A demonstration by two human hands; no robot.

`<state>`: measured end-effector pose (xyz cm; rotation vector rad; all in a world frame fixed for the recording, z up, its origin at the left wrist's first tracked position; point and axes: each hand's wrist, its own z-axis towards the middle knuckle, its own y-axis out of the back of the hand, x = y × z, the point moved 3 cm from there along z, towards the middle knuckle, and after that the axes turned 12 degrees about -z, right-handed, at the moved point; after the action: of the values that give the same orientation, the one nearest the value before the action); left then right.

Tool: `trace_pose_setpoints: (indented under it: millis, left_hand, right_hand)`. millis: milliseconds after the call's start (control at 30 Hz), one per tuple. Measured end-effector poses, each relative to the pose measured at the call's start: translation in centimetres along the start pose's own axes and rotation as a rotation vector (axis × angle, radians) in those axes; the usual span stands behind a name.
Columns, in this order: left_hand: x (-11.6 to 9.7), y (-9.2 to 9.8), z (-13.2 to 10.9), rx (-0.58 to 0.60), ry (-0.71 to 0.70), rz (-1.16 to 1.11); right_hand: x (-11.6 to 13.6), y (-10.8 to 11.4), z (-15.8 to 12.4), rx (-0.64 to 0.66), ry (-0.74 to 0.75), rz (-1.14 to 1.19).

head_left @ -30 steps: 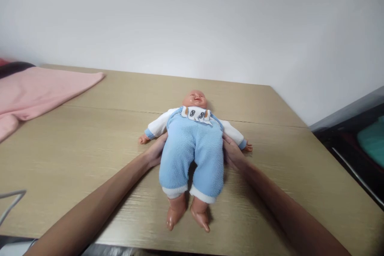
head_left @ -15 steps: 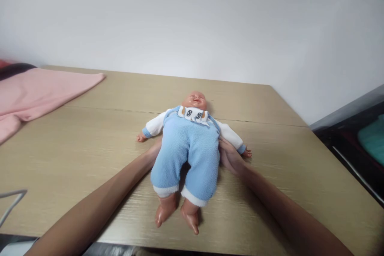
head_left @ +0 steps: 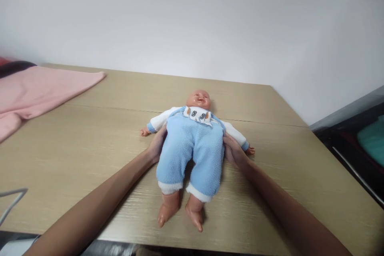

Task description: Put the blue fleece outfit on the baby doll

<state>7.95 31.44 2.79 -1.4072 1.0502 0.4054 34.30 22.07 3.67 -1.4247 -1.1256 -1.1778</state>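
Note:
A baby doll (head_left: pixel 192 140) in light blue fleece overalls with white sleeves lies on its back on the wooden table (head_left: pixel 99 140). Its head points toward the wall and its bare feet toward me. My left hand (head_left: pixel 158 144) grips the doll's side at the waist, with its fingers hidden behind the body. On the opposite side, my right hand (head_left: pixel 234 152) holds the doll below its sleeve, its fingertips partly tucked under. Both of the doll's arms are spread outward.
A pink cloth (head_left: pixel 51 90) lies at the table's left, with a dark item (head_left: pixel 18 68) behind it. A grey cable (head_left: pixel 13 204) bends at the left front. The white wall (head_left: pixel 180 24) stands behind the table. Beyond the right edge is a black object with teal fabric (head_left: pixel 372 140).
The doll has shifted slightly right and away from me between my hands. My left hand has moved up along its side, and more of that hand now shows.

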Motion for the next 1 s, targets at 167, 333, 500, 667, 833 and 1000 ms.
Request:
trace_pose_setpoints:
  millis: [167,333,500,667,833,1000]
  left_hand:
    - [-1.1,-0.6,-0.2,0.047,0.043,-0.212]
    - [-1.1,0.1,0.6,0.035,-0.007,-0.144]
    - [-0.6,0.7,1.4,0.090,-0.130,-0.005]
    - [-0.7,0.4,1.4,0.083,-0.163,-0.078]
    - [-0.7,0.7,1.5,0.073,-0.153,-0.045]
    - [-1.0,1.2,1.6,0.065,-0.291,0.135]
  right_hand:
    - [0.7,-0.1,-0.1,-0.071,0.075,0.019]
    - [1.0,0.4,-0.1,-0.162,0.106,-0.084]
    - [0.8,1.3,1.0,-0.215,0.185,-0.212]
    - [1.0,1.7,1.1,-0.246,0.267,-0.493]
    - [0.9,1.8,0.5,-0.351,0.323,-0.703]
    - [0.4,2.1,0.7,-0.358,0.363,-0.748]
